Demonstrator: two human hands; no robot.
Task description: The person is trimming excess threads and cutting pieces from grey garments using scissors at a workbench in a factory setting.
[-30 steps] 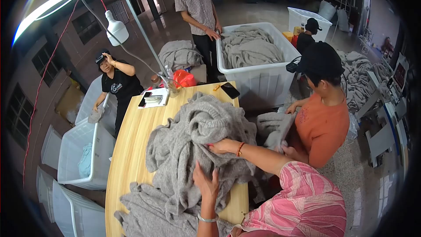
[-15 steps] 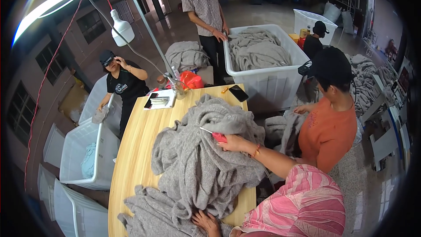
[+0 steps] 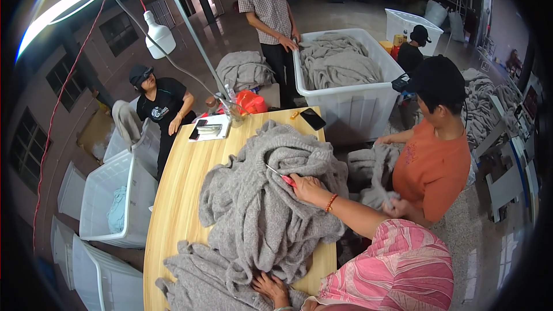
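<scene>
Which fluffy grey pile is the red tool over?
The tall grey knitted heap under the right hand gripping the red-handled metal tool. The flatter grey cloth lies by the left hand; other grey piles are off the wooden table.

On the chest of the black T-shirt worn by the person left of the table, a white emblem with lettering is printed. On the front of the orange T-shirt, worn by the person at the right, a small dark print is carried, and on the side wall of a white bin small dark marks are seen; whether letters are formed by either cannot be told at this size.
</scene>
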